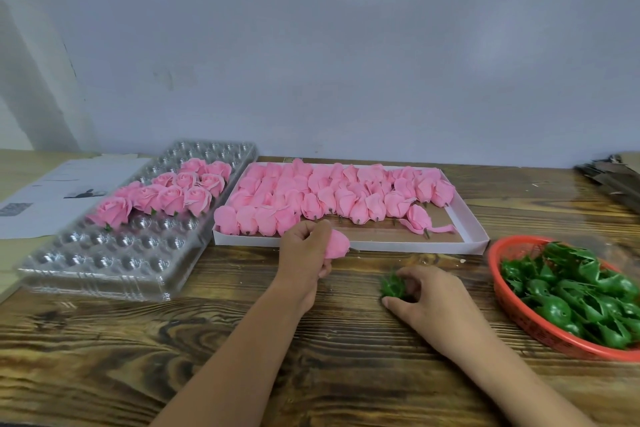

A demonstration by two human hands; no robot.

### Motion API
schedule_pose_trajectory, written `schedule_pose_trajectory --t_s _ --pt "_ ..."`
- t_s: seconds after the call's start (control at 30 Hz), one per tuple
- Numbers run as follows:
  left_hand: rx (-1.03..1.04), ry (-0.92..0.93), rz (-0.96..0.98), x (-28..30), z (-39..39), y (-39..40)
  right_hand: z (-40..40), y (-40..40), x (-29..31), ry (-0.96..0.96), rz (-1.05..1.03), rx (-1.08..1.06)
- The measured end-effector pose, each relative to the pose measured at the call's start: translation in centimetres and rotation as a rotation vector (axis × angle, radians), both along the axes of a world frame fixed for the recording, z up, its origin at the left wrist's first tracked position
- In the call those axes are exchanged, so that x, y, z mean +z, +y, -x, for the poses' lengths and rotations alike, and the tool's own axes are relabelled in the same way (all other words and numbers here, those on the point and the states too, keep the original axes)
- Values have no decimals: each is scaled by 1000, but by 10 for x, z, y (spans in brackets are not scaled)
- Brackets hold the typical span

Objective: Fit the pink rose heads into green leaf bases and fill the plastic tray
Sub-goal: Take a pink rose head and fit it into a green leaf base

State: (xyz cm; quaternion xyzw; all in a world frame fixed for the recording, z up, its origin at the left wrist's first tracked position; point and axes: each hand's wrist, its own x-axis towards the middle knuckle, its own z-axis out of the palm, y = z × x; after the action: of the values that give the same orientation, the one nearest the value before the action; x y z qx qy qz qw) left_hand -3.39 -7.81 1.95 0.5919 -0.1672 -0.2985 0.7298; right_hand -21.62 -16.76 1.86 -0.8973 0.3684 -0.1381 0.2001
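Near the worktop's front edge, the left hand [306, 250] grips a pink rose head [336, 243] (stem pointing right) while the right hand [427, 302] pinches a green leaf base [393, 284].

On the surface [104, 340], the plastic tray [114, 253] lies at ten o'clock with finished roses [166, 196] in its far cells, and a sheet of paper [52, 194] lies partly under its left side. The box of rose heads [460, 218] sits at twelve, just right of the tray. The basket [519, 315] of leaf bases [571, 291] sits at three o'clock, with a stack of flat pieces [609, 180] behind it at two.
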Motion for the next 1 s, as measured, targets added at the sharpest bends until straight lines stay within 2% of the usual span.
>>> schedule_pose_trajectory --t_s 0.3,0.47,0.63,0.87,1.0 --pt "-2 -26 -19 -1 1 -1 -19 3 12 -211 -101 78" --pt "10 -100 -33 0 3 -1 -28 8 14 -258 -120 96" --pt "-1 -174 -37 0 9 0 -30 12 5 -403 -151 143" --pt "27 -234 -45 3 13 1 -32 12 -7 -592 -290 86" --pt "19 -248 -42 2 13 -1 -34 10 -11 -634 -287 68"
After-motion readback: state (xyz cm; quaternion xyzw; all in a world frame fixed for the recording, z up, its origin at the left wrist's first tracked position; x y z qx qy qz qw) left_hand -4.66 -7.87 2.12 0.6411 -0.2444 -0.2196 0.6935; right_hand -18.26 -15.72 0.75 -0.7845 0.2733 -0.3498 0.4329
